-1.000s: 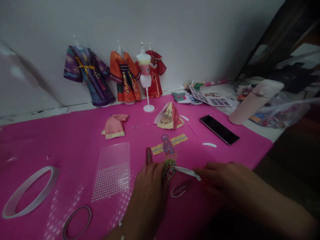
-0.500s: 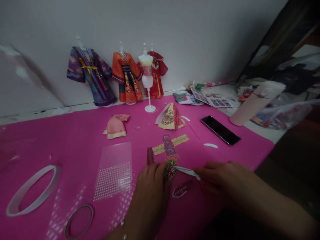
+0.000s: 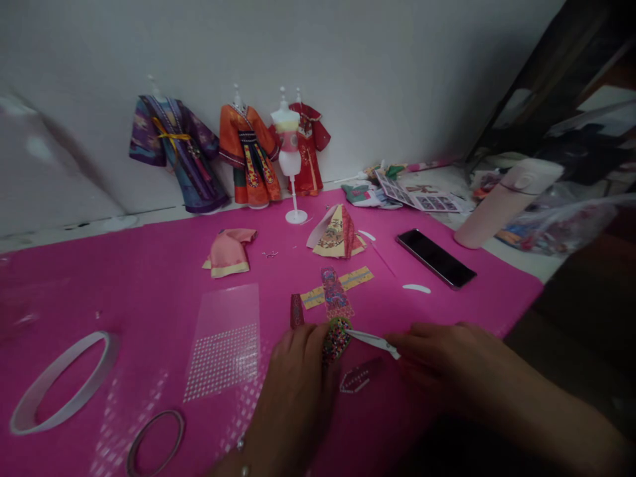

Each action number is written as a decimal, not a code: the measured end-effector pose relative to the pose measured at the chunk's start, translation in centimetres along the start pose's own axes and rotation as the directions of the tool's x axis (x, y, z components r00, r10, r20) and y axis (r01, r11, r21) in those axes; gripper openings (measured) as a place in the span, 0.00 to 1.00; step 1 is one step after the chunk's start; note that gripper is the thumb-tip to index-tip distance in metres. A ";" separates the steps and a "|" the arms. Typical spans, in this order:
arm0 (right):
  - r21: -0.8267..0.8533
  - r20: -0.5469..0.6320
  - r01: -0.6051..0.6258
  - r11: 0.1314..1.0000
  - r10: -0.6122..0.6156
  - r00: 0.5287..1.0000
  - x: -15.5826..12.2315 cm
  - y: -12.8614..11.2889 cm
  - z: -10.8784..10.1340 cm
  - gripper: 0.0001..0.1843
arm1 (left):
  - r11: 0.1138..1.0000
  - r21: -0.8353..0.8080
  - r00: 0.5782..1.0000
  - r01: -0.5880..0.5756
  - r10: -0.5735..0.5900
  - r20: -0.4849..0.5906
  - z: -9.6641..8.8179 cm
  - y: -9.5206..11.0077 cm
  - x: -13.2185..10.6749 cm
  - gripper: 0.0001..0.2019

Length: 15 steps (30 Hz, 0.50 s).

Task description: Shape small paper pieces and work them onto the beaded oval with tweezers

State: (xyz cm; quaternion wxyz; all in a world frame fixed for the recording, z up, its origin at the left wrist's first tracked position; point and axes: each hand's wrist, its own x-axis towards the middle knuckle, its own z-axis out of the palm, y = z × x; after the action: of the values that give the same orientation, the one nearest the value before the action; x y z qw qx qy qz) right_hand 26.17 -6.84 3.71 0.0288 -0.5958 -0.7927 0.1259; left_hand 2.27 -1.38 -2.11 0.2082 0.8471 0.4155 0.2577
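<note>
My left hand point(image 3: 298, 377) presses down on a small patterned paper piece point(image 3: 336, 338) with green and red dots on the pink mat point(image 3: 124, 291). My right hand point(image 3: 442, 361) is closed on a thin white strip point(image 3: 370, 340) whose tip touches that piece. Just beyond lie a yellow strip crossed by a purple patterned piece point(image 3: 336, 291) and a small dark red piece point(image 3: 296, 310). A little dark cut-out point(image 3: 355, 379) lies between my hands.
Paper robes on stands point(image 3: 248, 156) and a white mannequin point(image 3: 289, 156) line the wall. A pink folded garment point(image 3: 228, 252), a folded yellow skirt point(image 3: 336, 232), a phone point(image 3: 436, 258), a pink bottle point(image 3: 501, 202), a dotted clear sheet point(image 3: 226, 341) and tape rolls point(image 3: 59, 381) lie around.
Almost nothing differs: both hands stay on the patterned piece and white strip; only the view shifts slightly.
</note>
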 end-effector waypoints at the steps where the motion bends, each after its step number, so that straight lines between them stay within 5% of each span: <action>1: 0.017 0.004 -0.004 1.000 0.004 1.000 0.0 0.0 0.0 0.14 | 1.000 -0.006 1.000 -0.002 0.002 0.001 0.0 0.0 0.0 0.17; 6: 0.113 -0.016 -0.019 0.993 0.021 1.000 -0.4 -0.3 -0.2 0.14 | 0.999 -0.036 0.998 -0.026 0.024 -0.061 -0.4 0.1 -0.3 0.16; 9: 0.207 -0.010 -0.012 0.978 0.014 1.000 -1.1 -0.5 -0.3 0.13 | 0.981 -0.195 0.994 0.001 -0.022 -0.106 -0.9 0.7 -0.5 0.14; 12: 0.294 0.006 -0.003 0.956 0.001 1.000 -2.0 -0.8 -0.2 0.12 | 0.861 -0.498 0.978 0.107 -0.182 -0.105 -1.7 1.7 -0.4 0.07; 15: 0.360 0.042 -0.015 0.933 0.000 0.999 -2.8 -1.0 -0.1 0.15 | 0.677 -0.677 0.932 0.289 -0.360 0.038 -2.3 2.3 0.2 0.06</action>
State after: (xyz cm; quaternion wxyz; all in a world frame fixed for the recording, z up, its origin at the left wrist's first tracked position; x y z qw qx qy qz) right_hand 26.12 -9.76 4.37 0.1207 -0.5805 -0.7544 0.2815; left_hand 2.38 -2.25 1.02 0.5210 0.6133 0.4475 0.3900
